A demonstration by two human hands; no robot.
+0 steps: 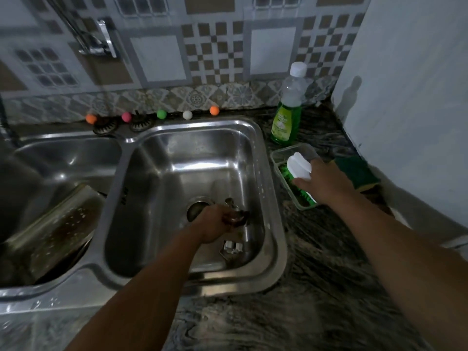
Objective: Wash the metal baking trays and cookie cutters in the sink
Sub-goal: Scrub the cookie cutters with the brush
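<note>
left hand (215,225) low in sink (273,224), fingers curled around cookie cutter (234,217) | right hand (323,182) outstretched, fingers closing on white brush (298,167)

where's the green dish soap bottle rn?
Head view, right side: the green dish soap bottle stands upright on the dark counter, behind the clear plastic tray and right of the steel sink basin.

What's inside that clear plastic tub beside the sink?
The clear tub holds a white-handled scrubbing brush with green underneath, lying along it. The right hand is on the brush and covers part of the tub, so anything beneath it cannot be seen.
</note>
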